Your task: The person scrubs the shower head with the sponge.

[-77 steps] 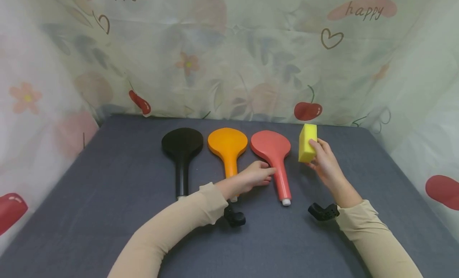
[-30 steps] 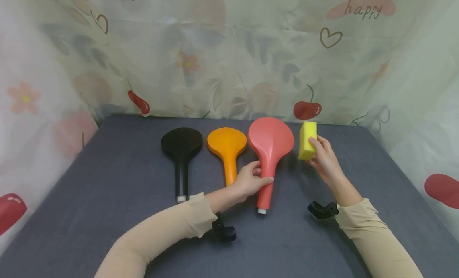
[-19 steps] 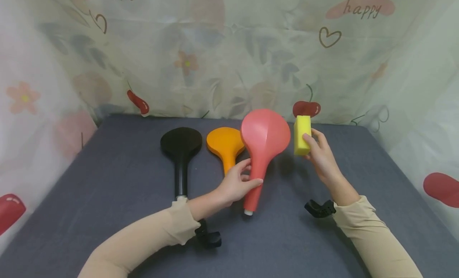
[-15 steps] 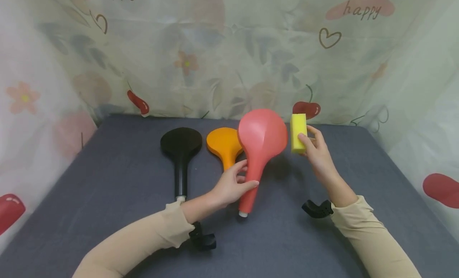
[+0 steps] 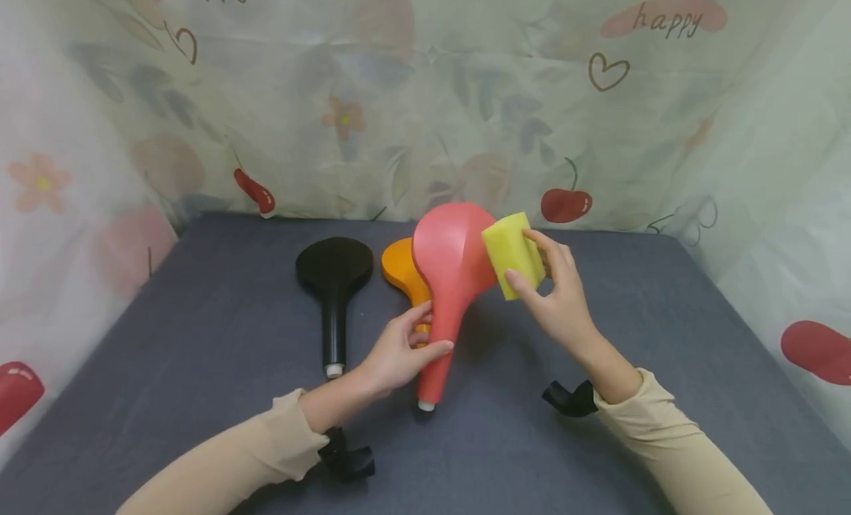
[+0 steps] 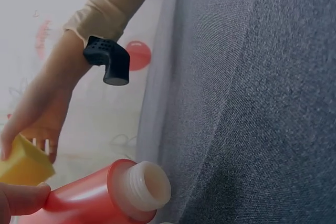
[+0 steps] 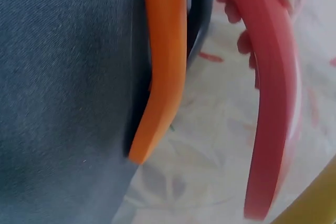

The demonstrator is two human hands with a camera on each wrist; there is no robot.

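My left hand (image 5: 397,354) grips the handle of a red shower head (image 5: 452,249), held above the table with its round head upward. A white threaded end (image 6: 148,186) sticks out of the handle in the left wrist view. Between the thumb and fingers of my right hand (image 5: 562,301) is a yellow sponge (image 5: 510,253), beside the right rim of the red head. The right wrist view shows a gap between sponge (image 7: 315,203) and shower head. Behind the red one lies an orange shower head (image 5: 401,266), partly covered by it and my left fingers.
A black shower head (image 5: 335,267) lies to the left on the dark grey table (image 5: 199,338). Printed curtains (image 5: 432,131) enclose the back and sides. Black camera mounts (image 5: 349,459) hang from both wrists.
My left hand has taken hold of the red shower head, lifted it and carried it left in front of the orange one. My right hand has brought the sponge left, to its rim, and turned it.
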